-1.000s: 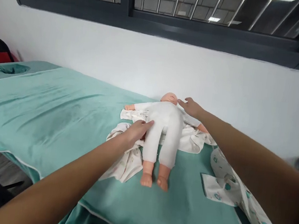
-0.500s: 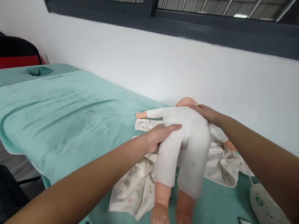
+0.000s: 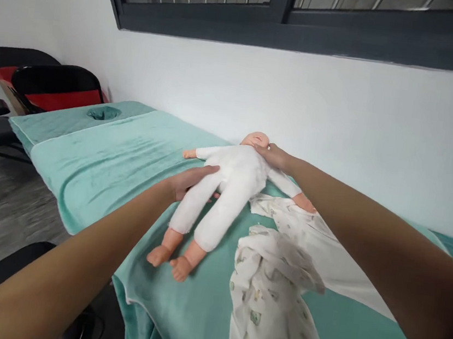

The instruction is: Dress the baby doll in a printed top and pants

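Observation:
A baby doll (image 3: 237, 165) with a white cloth body lies on its back, its head toward the wall and its bare feet toward me. My left hand (image 3: 192, 180) grips it at the hip and upper thigh, thumb on top and the other fingers under the leg. At the neck and shoulder, my right hand (image 3: 273, 156) holds the doll, with its fingers partly hidden behind it. Beside the doll on the right lie crumpled printed baby clothes (image 3: 272, 301) and a spread white garment (image 3: 335, 254), partly covered by my right forearm.
A teal sheet (image 3: 127, 168) covers the bed, which has a face hole (image 3: 104, 113) at its far left end. Black and red chairs (image 3: 59, 86) stand beyond it. The white wall (image 3: 301, 101) and dark window frame (image 3: 227, 29) run along the back.
Both hands have moved the doll left, off the clothes and onto the sheet. The view has turned, and the clothes now lie to the doll's right.

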A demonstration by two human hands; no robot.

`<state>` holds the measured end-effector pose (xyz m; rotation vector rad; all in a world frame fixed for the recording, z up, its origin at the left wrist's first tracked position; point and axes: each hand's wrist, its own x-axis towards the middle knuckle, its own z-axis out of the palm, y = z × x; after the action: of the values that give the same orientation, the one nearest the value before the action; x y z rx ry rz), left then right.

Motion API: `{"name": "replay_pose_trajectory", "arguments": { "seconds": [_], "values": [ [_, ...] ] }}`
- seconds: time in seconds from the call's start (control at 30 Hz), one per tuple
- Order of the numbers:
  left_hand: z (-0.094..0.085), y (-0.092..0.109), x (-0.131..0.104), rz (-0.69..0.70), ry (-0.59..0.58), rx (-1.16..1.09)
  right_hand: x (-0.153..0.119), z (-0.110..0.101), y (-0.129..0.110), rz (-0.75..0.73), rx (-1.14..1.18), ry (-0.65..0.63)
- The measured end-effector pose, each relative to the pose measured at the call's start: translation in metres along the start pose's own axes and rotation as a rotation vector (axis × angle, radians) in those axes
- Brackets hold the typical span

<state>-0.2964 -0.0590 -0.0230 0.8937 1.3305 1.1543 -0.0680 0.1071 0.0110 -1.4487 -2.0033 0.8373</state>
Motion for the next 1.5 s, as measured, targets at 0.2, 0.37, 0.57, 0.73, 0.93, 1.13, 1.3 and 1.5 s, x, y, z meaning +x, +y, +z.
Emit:
{"name": "replay_pose_trajectory", "arguments": {
  "seconds": [0.2,0.37,0.57,0.73,0.93,1.13,1.3,1.5],
  "values": [
    [-0.044,0.006,0.025,-0.046,0.155,0.196,0.049,0.047,-0.003,-0.024,0.014,-0.098],
    [-0.049,0.006,0.025,-0.026,0.277,0.603,0.058,0.036,0.026,0.038,-0.193,-0.166],
    [0.004,0.017,-0.01,0.352,0.516,1.008,-0.007,-0.03,0.1,0.148,-0.488,-0.151],
    [0.092,-0.024,-0.066,0.354,-0.054,0.94,-0.09,-0.088,0.143,0.088,-0.627,-0.197],
    [0.154,-0.06,-0.103,0.61,-0.138,0.767,-0.161,-0.126,0.126,-0.139,-0.588,-0.253],
    [0.216,-0.028,-0.122,0.916,-0.041,0.867,-0.237,-0.145,0.064,-0.537,-0.329,-0.222],
    [0.265,-0.005,-0.136,1.137,-0.015,1.161,-0.305,-0.18,0.038,-0.578,-0.168,-0.167],
    [0.299,0.025,-0.162,1.323,0.054,1.538,-0.365,-0.235,0.054,-0.237,-0.215,-0.111]
  ]
}}
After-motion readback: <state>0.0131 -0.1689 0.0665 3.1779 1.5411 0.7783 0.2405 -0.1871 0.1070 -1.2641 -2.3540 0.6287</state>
